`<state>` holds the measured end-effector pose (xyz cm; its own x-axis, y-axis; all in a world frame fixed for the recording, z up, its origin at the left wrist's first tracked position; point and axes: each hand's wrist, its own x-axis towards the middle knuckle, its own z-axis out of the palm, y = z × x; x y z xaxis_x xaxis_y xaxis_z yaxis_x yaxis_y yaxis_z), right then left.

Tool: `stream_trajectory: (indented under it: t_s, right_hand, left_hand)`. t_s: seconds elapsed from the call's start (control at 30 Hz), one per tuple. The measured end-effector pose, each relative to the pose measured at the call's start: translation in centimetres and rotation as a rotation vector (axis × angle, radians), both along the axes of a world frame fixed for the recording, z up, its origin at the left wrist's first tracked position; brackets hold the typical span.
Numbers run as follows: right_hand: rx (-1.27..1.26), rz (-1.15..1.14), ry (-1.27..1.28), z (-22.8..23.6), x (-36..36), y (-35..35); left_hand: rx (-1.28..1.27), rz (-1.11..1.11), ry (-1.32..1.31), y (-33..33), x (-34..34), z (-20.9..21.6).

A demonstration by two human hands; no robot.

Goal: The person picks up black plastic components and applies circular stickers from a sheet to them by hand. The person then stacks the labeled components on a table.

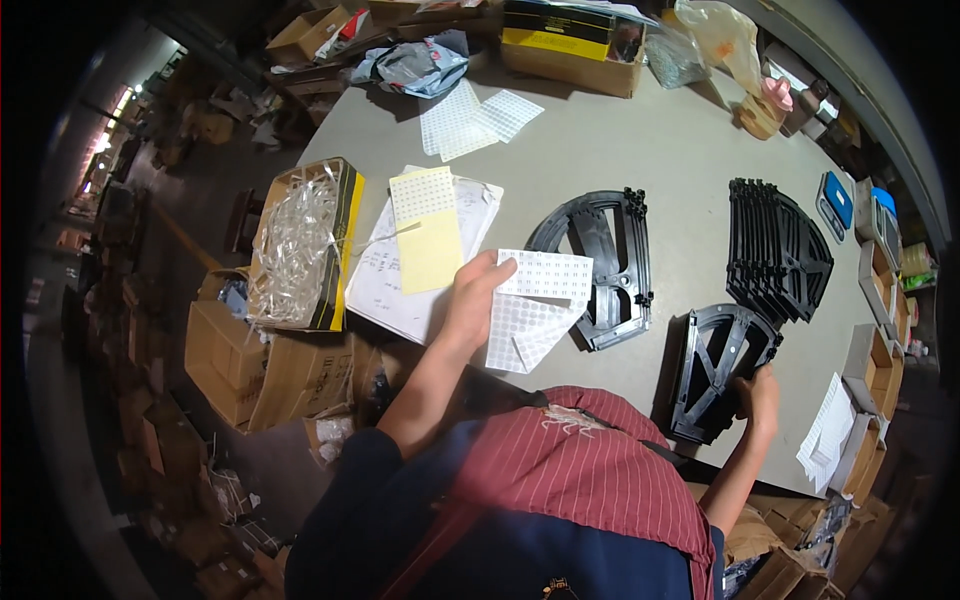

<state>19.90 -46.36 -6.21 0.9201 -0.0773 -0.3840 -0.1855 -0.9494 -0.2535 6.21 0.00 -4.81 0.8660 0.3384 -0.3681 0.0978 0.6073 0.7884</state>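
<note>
1. Black plastic fan-shaped frame (720, 385) is at the near right of the grey desk (680, 140), under the right grip (760, 398). Looks like the piece in work.
2. Far right: overlapping row of black ribbed plastic frames (770, 245), neatly lined up. Centre: smaller black plastic frame group (618, 290), just right of the sheet in the left grip (475, 295). Which pile is finished and which is waiting, can't tell.
3. White paper label sheet (545, 275) is in the left grip: printed rows up top, round dots below, lower corner folded over. My read: labelling is mid-run. No label readable on any frame, so no count of done vs left.
4. Spare stock: yellow label sheet (433, 250) on white handwritten papers (375, 290), left; loose white label sheets (450, 120) at the far side.
5. Left arm: reaches up and forward, thumb on top of the sheet's left edge, fingers behind. Pinched closed on it.
6. Right arm: out to the right, forearm angled up, fingers curled at the frame's right edge. Looks closed on it; fingertips partly hidden. Lifted or resting, can't tell.
</note>
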Motion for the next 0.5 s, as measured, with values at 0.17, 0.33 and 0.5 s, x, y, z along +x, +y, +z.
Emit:
stream_trajectory:
  t_s: [0.17, 0.33, 0.5]
  right_hand:
    - [0.025, -0.029, 0.165, 2.9, 0.0, 1.6]
    - [-0.290, 0.238, -0.229, 5.0, -0.4, 3.7]
    - [0.503, 0.517, -0.437, 8.5, -0.9, 13.2]
  left_hand:
    - [0.049, -0.030, 0.008, -0.5, 0.0, -0.1]
    - [0.171, -0.067, -0.003, -1.5, 0.2, 0.3]
    - [0.321, -0.135, -0.085, -3.1, -0.1, 1.2]
